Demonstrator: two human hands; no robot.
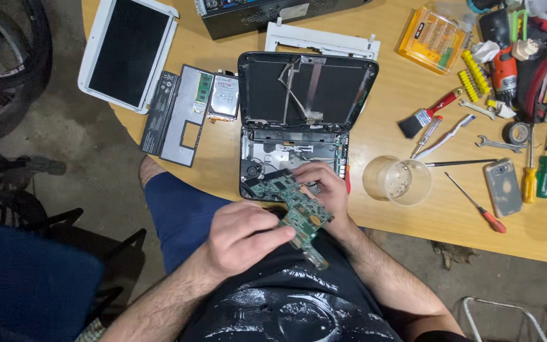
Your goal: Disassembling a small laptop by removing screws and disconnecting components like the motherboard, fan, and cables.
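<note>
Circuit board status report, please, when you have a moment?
Left hand and right hand both grip the green circuit board. Held above the open laptop shell. Nothing blocking.

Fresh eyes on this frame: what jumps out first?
The green circuit board at centre, held by the left hand and right hand over the gutted black laptop shell. Then the clear plastic cup just right, and the red-handled brush among scattered tools on the wooden table.
</note>
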